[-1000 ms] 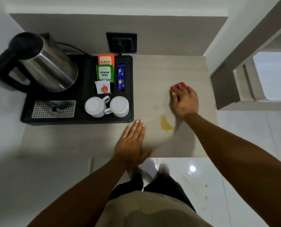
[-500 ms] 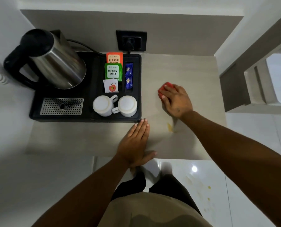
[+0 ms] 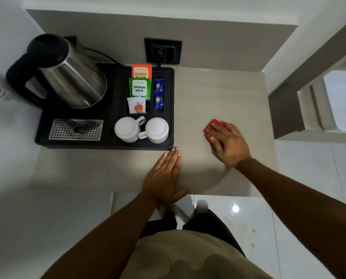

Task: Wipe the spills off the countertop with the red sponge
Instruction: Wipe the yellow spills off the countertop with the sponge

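The red sponge (image 3: 210,128) lies flat on the beige countertop (image 3: 208,93), right of the black tray. My right hand (image 3: 229,143) presses down on it with fingers spread over its top; only its left edge shows. My left hand (image 3: 165,174) rests flat on the countertop near the front edge, fingers together, its fingertips close to the tray's front right corner, holding nothing. No yellow spill is visible on the counter around the sponge; anything under my right hand is hidden.
A black tray (image 3: 41,137) carries a steel kettle (image 3: 67,71), two upturned white cups (image 3: 141,129), tea sachets (image 3: 140,85) and a drip grate (image 3: 76,129). A wall socket (image 3: 163,50) sits behind. Yellow drops (image 3: 253,231) dot the white floor.
My right hand slid the sponge from the far right of the counter leftward and toward me. The yellow spill seen near the front edge no longer shows. The left hand stayed put.
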`<control>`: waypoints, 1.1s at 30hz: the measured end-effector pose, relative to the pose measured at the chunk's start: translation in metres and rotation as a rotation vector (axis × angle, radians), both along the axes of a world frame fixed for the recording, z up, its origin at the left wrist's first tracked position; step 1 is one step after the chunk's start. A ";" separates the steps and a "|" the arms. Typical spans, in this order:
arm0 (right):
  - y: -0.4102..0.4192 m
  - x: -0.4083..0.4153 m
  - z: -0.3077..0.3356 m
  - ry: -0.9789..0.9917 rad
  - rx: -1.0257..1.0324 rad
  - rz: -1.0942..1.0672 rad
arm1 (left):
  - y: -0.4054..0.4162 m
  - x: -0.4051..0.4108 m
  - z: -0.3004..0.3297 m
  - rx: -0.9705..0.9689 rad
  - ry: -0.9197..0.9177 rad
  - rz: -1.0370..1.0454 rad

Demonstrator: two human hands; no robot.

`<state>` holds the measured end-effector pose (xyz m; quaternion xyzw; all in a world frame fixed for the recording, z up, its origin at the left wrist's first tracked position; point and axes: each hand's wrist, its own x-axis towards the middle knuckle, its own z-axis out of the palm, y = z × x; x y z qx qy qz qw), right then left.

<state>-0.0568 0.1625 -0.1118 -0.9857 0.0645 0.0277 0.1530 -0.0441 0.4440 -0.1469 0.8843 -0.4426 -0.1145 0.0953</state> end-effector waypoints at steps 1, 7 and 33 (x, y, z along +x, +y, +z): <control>0.012 0.010 0.000 0.003 -0.001 -0.061 | 0.000 0.000 0.000 0.001 0.001 0.000; 0.080 -0.063 -0.020 -0.037 0.031 -0.043 | -0.003 -0.007 -0.002 0.045 -0.013 -0.059; -0.033 -0.061 -0.012 -0.098 -0.004 -0.610 | -0.003 -0.001 -0.006 0.099 -0.085 -0.058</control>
